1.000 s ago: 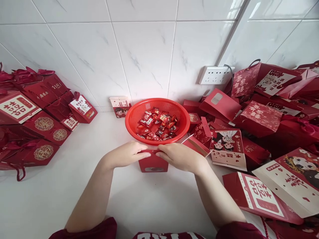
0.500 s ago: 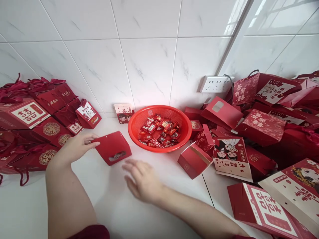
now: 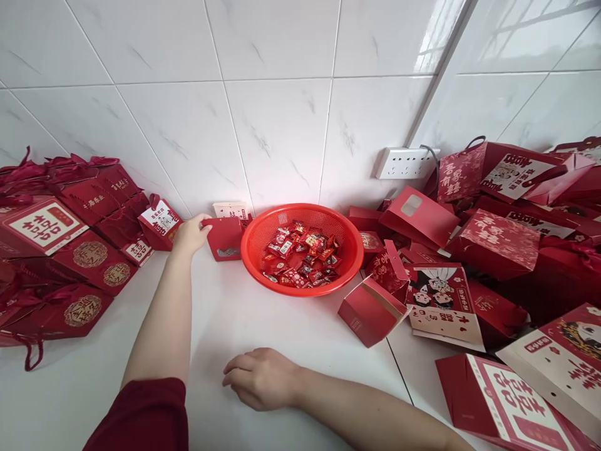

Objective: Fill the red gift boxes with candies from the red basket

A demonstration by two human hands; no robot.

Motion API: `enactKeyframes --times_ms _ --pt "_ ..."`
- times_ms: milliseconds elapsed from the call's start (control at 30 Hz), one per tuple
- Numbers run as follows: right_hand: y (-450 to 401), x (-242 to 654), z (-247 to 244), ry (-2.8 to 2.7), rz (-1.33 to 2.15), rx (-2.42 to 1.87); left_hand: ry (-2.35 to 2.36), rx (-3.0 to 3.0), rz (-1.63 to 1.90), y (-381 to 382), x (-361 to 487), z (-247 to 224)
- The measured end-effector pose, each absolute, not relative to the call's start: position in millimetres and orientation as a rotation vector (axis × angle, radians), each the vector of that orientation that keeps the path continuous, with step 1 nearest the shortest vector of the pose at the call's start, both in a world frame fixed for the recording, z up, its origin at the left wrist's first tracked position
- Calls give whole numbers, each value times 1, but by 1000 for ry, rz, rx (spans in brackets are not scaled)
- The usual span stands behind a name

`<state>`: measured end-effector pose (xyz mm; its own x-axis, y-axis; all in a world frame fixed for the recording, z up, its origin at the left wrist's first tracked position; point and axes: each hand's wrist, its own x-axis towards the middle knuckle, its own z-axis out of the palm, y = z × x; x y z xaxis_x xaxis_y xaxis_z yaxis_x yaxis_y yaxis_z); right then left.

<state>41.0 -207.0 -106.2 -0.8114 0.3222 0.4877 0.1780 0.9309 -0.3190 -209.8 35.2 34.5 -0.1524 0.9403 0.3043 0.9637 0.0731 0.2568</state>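
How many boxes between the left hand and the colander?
2: the red windowed gift box beside the left hand, and the cream-topped gift box behind it, partly covered. Others could be hidden.

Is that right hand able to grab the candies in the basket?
Probably yes: the right hand looks free, nothing stands between it and the basket, and the candies lie uncovered.

I can read 囍 on the dark-red cardboard box with a white label (image 3: 47, 228) at the frame's left edge, 囍 again on the red-sided, white-panelled cardboard box (image 3: 509, 401) at lower right, and 吾家有囍 on the flower-patterned red cardboard box (image 3: 462, 175) at upper right
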Motion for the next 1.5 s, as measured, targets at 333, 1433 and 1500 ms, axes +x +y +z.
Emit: enactKeyframes --times_ms 333,1433,1500 --pt "-205 38 -109 -2614 387 -302 -2228 -1977 -675 71 -191 37" --pt "-190 286 77 -1814 278 -2175 -1534 -3327 -72 -127 6 56" --pt "-184 285 64 -1978 474 -2230 -1549 -3304 -73 -130 5 55"
